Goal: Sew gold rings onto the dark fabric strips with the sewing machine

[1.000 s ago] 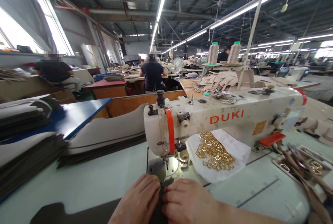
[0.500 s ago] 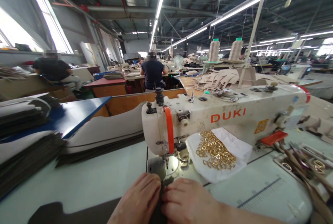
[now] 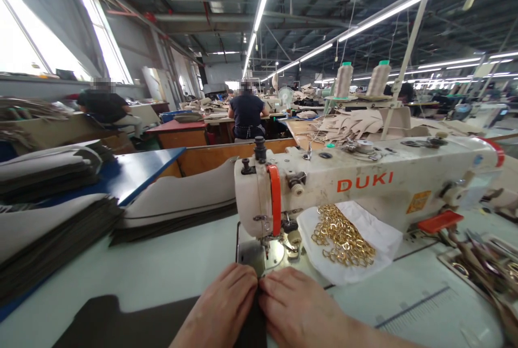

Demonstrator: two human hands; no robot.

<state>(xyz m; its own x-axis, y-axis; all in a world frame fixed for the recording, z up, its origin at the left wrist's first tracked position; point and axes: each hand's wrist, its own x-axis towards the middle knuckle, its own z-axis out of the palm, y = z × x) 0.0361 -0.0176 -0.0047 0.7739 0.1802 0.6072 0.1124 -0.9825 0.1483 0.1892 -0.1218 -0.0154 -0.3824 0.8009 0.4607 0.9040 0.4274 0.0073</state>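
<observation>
Spanning pale table [image 3: 162, 272], factory hall seen. Dark material [image 3: 121, 323] pinned flat under left hand [image 3: 220, 313] and right hand [image 3: 301, 310], fingers together, before sewing machine [image 3: 364, 186].

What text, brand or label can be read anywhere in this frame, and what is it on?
"DUKI": red capitals on the front of the arm of the white sewing machine.
Yellow sticker on the same machine, right of the brand: print too small to read.
Nothing else readable.
</observation>
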